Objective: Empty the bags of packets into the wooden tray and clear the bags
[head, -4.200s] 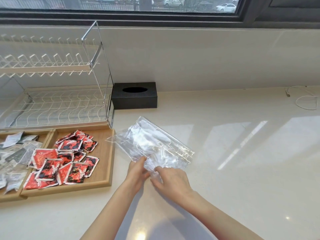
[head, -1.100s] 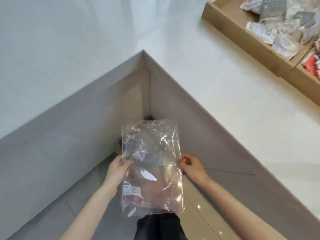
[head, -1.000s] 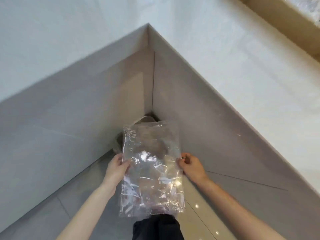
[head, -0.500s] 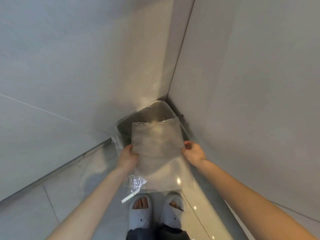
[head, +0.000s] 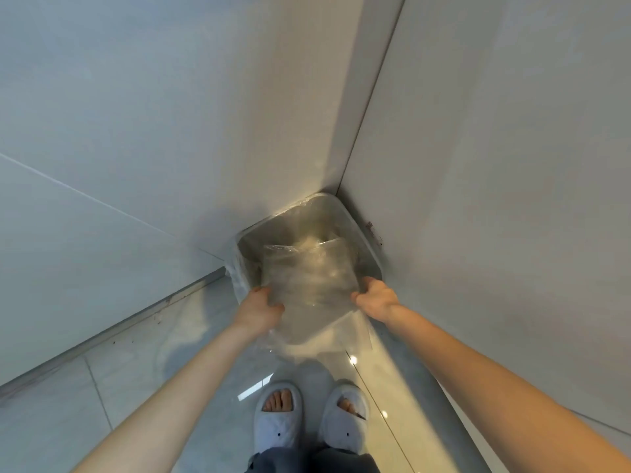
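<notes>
I look straight down at the floor. An empty clear plastic bag is stretched flat between my hands, its far end over the mouth of a grey waste bin lined with clear film. My left hand grips the bag's left edge. My right hand grips its right edge. The bin stands in the corner where two cabinet fronts meet. The wooden tray and the packets are out of view.
Grey cabinet fronts rise on the left and right of the bin and close the corner. Pale glossy floor tiles lie below. My feet in white slippers stand just in front of the bin.
I have turned from the counter and the tray to the floor corner. The bag has come down from chest height to the bin's mouth, still held by both hands.
</notes>
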A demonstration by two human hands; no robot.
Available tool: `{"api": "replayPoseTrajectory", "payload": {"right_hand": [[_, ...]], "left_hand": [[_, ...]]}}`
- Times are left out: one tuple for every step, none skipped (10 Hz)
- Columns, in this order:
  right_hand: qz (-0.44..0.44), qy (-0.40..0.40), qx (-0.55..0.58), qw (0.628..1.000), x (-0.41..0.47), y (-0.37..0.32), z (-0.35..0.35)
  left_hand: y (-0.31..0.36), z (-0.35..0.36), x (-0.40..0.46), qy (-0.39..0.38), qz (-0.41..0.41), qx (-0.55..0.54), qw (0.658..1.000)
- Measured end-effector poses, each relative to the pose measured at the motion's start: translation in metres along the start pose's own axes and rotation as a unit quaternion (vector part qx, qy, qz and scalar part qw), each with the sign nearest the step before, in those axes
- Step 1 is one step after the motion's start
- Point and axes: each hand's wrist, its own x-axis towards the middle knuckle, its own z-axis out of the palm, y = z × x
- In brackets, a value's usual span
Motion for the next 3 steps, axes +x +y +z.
{"api": "replayPoseTrajectory", "payload": {"right_hand": [[-0.015,0.007,-0.026,1.000,-0.015,-0.004,-0.003],[-0.039,0.002,-0.054,0.998,-0.045,-0.011,-0.011],[-0.052,0.009,-0.093,0.994,-0.066,-0.015,-0.017]], "left_hand": [[0.007,-0.004,-0.014,0.011,0.017,0.023,1.000],[0.023,-0.015,-0.048,0.010,0.036,0.058,0.998],[0.032,-0.024,-0.070,0.009,0.049,0.089,0.995]]}}
